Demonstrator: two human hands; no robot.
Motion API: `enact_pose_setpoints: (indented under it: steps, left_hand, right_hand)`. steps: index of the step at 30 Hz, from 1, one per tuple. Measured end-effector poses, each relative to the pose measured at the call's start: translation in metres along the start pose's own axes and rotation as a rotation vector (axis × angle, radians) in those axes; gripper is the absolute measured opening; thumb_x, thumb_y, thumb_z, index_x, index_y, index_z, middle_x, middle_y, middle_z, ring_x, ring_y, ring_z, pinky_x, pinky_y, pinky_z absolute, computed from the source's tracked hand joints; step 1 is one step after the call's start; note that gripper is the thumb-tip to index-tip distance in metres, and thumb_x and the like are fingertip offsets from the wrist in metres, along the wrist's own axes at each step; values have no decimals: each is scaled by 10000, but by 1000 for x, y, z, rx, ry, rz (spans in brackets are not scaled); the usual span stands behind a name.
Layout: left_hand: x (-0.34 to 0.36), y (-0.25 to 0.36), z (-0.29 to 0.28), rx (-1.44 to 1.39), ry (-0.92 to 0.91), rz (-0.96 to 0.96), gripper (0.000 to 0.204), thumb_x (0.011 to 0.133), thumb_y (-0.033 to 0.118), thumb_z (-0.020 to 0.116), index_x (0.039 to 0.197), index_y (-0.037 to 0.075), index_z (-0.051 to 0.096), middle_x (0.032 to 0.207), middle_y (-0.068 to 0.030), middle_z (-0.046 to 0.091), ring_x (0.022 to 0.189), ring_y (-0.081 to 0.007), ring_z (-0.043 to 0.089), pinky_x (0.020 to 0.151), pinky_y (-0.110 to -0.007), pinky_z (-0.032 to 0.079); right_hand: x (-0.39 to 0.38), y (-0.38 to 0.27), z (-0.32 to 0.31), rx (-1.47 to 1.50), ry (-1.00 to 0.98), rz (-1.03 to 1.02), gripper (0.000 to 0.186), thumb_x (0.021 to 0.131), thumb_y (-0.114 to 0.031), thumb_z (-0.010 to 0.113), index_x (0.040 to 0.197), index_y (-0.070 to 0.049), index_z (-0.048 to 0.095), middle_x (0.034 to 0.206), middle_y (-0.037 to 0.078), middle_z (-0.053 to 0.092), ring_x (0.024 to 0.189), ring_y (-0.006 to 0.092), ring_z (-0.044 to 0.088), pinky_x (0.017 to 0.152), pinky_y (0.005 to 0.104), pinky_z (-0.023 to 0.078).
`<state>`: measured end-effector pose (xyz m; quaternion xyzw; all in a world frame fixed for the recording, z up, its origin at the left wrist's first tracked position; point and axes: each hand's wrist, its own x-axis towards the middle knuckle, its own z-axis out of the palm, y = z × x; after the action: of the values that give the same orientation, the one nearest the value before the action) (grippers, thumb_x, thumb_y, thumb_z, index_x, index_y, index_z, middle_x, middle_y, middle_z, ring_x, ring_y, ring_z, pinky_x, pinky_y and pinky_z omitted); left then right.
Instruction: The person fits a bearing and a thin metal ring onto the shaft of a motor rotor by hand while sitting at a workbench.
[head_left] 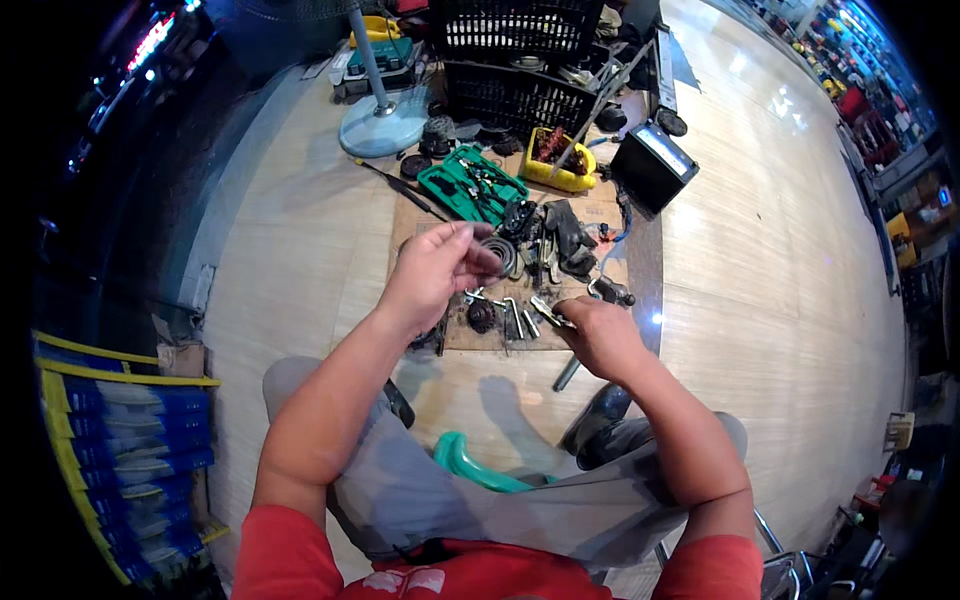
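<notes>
My left hand (436, 268) hovers over the cardboard (425, 235), its fingers half curled and apart. Just beyond its fingertips shows a round, ringed metal part (498, 250); I make out no grip on it. My right hand (603, 336) is closed on a silver metal tool (545, 309), whose end sticks out to the left past the fingers. Below that hand, a grey metal rod (567, 374) slants down; whether it joins the tool is hidden. Between my hands lie a dark toothed part (482, 317) and short silver metal pieces (515, 318).
Farther back are a green tool case (470, 185), a yellow container (560, 172) of reddish-brown parts, a black boxy battery (654, 168) and black crates (520, 95). A fan base (385, 128) stands at back left. Green plastic (465, 462) shows between my legs.
</notes>
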<state>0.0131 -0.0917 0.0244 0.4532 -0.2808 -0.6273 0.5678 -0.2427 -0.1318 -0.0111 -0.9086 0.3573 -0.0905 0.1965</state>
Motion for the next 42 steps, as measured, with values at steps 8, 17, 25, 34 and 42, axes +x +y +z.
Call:
enact_pose_setpoints:
  steps: [8,17,25,34,42]
  left_hand:
    - [-10,-13,23,479,-96,-142,306,1027,215,408,1179,36,604,744,-24,643,706,-97,622,608,-209,439]
    - [-6,-29,36,488,-294,-138,234,1009,191,455,908,16,572,683,-17,557,636,-120,570,638,-304,522]
    - [-17,-18,47,957,-307,82,241,983,171,479,957,-21,623,667,-62,559,608,-125,541,583,-314,450]
    - [-12,-28,38,458,-183,-191,242,1016,201,451,1003,12,601,603,49,440,522,-56,415,487,-237,366]
    - [-12,-38,36,625,-191,-61,245,997,199,478,1070,29,638,611,42,472,522,-53,430,473,-243,354]
  right_hand:
    - [26,-5,-36,725,112,81,310,900,-171,631,1160,-2,642,872,159,692,762,211,651,716,338,504]
    - [35,-27,-36,1358,118,285,247,967,-167,572,1161,-29,639,709,-23,576,557,32,437,487,187,337]
    - [33,-15,-47,852,67,142,244,962,-192,579,1046,25,653,731,15,627,618,64,522,565,231,435]
    - [31,-23,-28,1390,17,292,350,993,-275,528,1205,-2,583,829,33,629,588,93,535,538,219,429]
    - [34,-27,-16,1027,233,268,245,934,-213,621,964,21,687,714,13,646,620,64,546,553,252,442]
